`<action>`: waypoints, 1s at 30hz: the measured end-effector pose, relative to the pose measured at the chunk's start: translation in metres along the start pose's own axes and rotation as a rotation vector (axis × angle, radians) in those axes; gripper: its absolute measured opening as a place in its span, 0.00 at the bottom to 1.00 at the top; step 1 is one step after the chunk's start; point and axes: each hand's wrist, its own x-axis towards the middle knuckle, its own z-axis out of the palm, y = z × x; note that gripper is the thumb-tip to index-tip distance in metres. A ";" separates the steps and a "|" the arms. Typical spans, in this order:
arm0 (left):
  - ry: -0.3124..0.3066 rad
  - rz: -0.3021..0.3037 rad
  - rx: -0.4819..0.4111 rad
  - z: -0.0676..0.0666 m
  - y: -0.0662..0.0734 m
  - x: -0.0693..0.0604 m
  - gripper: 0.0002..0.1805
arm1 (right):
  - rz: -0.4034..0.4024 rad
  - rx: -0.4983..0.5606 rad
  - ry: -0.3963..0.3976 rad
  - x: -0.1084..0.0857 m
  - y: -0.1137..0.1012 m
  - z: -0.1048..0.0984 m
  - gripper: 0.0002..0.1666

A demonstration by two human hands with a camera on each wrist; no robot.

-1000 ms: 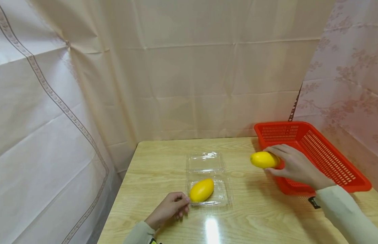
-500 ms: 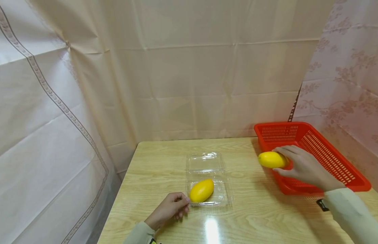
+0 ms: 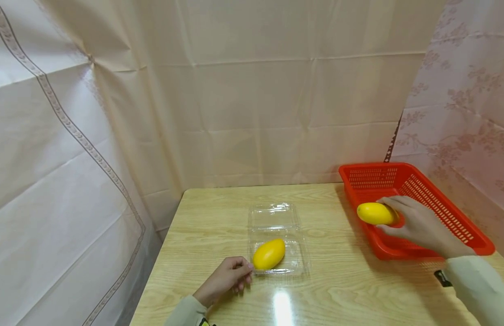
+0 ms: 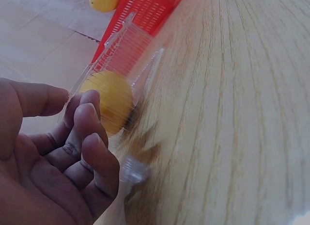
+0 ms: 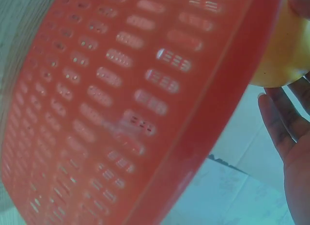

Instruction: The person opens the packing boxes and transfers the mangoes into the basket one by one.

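In the head view, my right hand [image 3: 419,224] holds a yellow mango [image 3: 375,213] in the air over the near left part of a red plastic basket [image 3: 380,166]. The right wrist view shows that mango [image 5: 283,60] partly hidden behind the basket's rim. A second mango [image 3: 269,254] lies tilted in one half of a hinged clear plastic box [image 3: 294,259], whose lid [image 3: 274,217] is folded back flat on the table. With thumb and fingertips, my left hand [image 3: 226,277] pinches the box's near left corner, as the left wrist view also shows.
The basket stands at the right side of a wood-grain table [image 3: 211,217], with slotted walls. A beige curtain [image 3: 252,113] hangs behind the table. Cloth also hangs at the left and right sides.
My right hand has moved right with the mango, from beside the basket's left rim to over the basket. The left hand, the box and the mango in it have stayed put.
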 end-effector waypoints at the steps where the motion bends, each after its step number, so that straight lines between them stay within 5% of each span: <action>1: 0.000 -0.002 -0.001 0.000 0.000 0.000 0.18 | 0.006 -0.002 -0.001 -0.001 0.001 -0.001 0.40; 30: -0.005 -0.007 -0.011 0.001 0.001 0.001 0.20 | 0.066 -0.021 -0.004 -0.023 0.027 -0.003 0.42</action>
